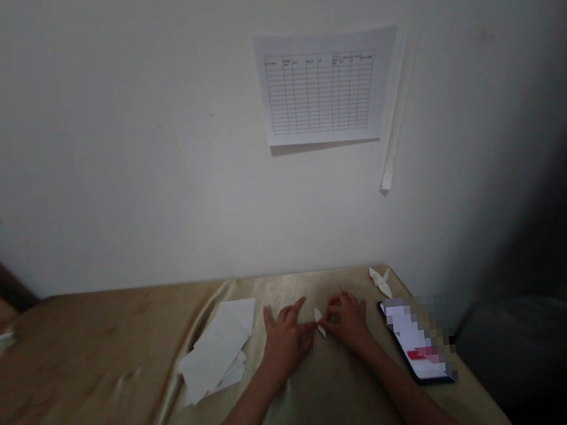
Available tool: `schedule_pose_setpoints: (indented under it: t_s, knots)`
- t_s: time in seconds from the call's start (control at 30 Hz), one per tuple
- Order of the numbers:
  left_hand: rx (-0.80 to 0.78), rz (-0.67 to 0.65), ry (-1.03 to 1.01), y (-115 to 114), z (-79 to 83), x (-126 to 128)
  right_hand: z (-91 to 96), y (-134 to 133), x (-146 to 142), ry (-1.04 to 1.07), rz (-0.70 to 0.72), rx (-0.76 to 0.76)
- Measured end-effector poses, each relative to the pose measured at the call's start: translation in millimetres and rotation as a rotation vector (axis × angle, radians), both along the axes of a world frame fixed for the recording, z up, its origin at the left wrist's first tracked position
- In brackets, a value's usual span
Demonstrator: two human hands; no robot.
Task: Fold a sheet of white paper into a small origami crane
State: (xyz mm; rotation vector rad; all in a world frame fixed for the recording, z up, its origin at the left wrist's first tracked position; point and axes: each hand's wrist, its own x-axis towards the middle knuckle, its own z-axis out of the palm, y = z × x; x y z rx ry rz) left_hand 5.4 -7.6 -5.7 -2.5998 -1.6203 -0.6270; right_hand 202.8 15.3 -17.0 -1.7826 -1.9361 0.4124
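Note:
My left hand (pixel 287 338) and my right hand (pixel 348 320) rest on a table covered with a shiny tan cloth (pixel 102 360). Between them sits a small folded white paper piece (pixel 319 321). Both hands pinch it: the left with thumb and forefinger while its other fingers spread, the right with curled fingers closed on its right side. A stack of white paper sheets (pixel 221 357) lies just left of my left hand.
A phone (pixel 417 349) with a lit screen lies right of my right hand near the table's right edge. A finished folded white paper figure (pixel 381 281) sits at the far right corner. A printed table sheet (pixel 325 90) hangs on the wall.

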Motion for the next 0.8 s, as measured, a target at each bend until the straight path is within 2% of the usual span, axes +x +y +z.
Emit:
schedule_pose_setpoints:
  t_s: [0.27,0.5,0.8]
  knots:
    - [-0.025,-0.013,-0.056,2,-1.6,0,0.4,1,-2,-0.022,-0.055,0.016]
    - [-0.079,0.013,-0.09,0,4.2,6,-11.3,-2,-1,-0.02,-0.071,0.098]
    - [-0.164,0.05,-0.121,3,0.2,3,-10.2,-5,-2,0.017,0.002,0.158]
